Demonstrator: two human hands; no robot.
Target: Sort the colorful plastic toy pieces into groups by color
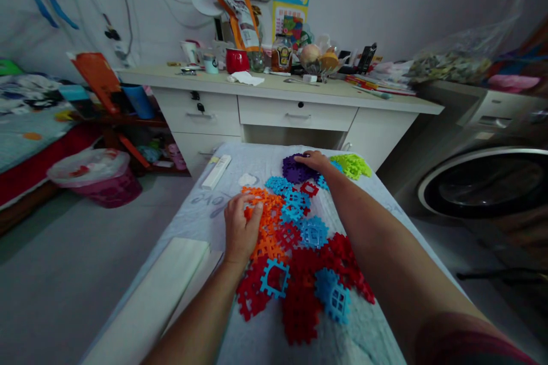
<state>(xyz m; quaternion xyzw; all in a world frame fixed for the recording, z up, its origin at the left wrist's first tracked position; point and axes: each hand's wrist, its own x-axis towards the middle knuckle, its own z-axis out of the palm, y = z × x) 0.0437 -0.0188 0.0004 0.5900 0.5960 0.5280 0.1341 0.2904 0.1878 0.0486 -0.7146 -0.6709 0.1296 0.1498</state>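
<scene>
Purple and green had their own piles, red and blue were a mess

So the lattice-edged plastic pieces were all out on the cloth-covered table, and I'd call it about half grouped by color. Purple pieces were heaped at the far end, and green pieces had their own pile to the right of that. Orange pieces were mostly together on the left. What was left, as far as I could judge, was the middle and near end: blue pieces lay on and between the red pieces, with a few blues up by the green.

The left hand was at the orange heap, fingers loosely curved, thumb apart, not closed on anything. The right hand was on the purple pile with fingers bent over it; couldn't tell if it gripped a piece.

Containers: no box for the pieces that I could spot. A pink bin on the floor had a clear liner and something reddish in it. On the desk, a glass jar looked dark brown inside, and a red mug's contents were hidden. A clear bag on the washing machine was stuffed with something greenish-brown.
</scene>
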